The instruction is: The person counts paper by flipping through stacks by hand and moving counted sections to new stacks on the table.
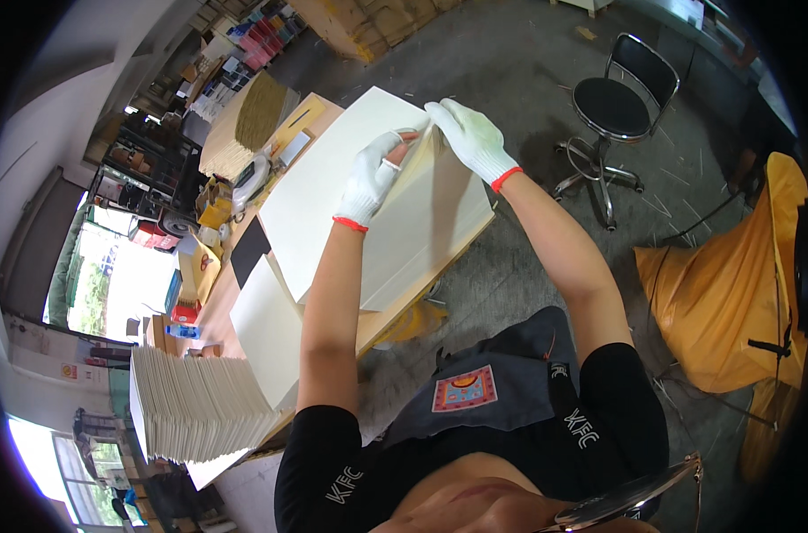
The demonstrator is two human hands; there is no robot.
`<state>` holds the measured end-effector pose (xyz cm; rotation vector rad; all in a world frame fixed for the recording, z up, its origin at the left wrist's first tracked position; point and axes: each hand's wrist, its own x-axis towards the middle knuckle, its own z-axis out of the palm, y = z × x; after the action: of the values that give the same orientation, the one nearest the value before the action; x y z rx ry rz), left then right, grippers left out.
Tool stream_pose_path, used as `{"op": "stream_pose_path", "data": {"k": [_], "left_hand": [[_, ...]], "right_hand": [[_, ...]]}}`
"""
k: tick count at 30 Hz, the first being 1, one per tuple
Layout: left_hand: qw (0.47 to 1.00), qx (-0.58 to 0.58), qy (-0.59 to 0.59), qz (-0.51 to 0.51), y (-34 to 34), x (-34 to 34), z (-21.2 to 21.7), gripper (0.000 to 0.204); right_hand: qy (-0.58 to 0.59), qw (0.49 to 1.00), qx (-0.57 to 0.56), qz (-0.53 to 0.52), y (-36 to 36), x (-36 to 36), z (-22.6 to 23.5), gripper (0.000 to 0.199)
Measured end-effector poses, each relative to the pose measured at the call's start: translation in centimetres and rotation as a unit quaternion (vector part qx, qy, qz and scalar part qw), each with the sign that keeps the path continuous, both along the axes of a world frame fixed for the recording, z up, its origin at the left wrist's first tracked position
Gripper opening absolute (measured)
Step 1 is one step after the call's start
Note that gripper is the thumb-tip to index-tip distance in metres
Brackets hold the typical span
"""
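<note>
Both my hands wear white knit gloves with red cuffs. A large white sheet of paper or thin card lies tilted over the worktable, its right edge raised and curling. My left hand is closed on that edge, with bare fingertips showing through the glove. At the far corner, my right hand has its fingers bent over the same sheet, pinching it. Under the raised edge, more pale sheets lie flat, partly in shadow. How many layers are between my fingers is hidden.
A thick stack of white boards stands at the table's near left, beside a loose white sheet and a dark rectangle. Another tall stack is at the far left. A black swivel chair and orange sack stand right.
</note>
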<state>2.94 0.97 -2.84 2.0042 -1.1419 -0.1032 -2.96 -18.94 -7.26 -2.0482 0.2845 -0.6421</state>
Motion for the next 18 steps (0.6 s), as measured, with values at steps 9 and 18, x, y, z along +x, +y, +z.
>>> {"op": "stream_pose_path", "data": {"k": [9,18], "left_hand": [[0.997,0.029,0.053,0.043,-0.3,0.0,-0.1,0.045],[0.996,0.013,-0.036,0.079,-0.3,-1.3,0.4,0.039]], "right_hand": [[0.015,0.999,0.008,0.037,0.2,-1.4,1.0,0.061],[0.004,0.999,-0.034,0.024,0.6,-1.1,1.0,0.062]]}}
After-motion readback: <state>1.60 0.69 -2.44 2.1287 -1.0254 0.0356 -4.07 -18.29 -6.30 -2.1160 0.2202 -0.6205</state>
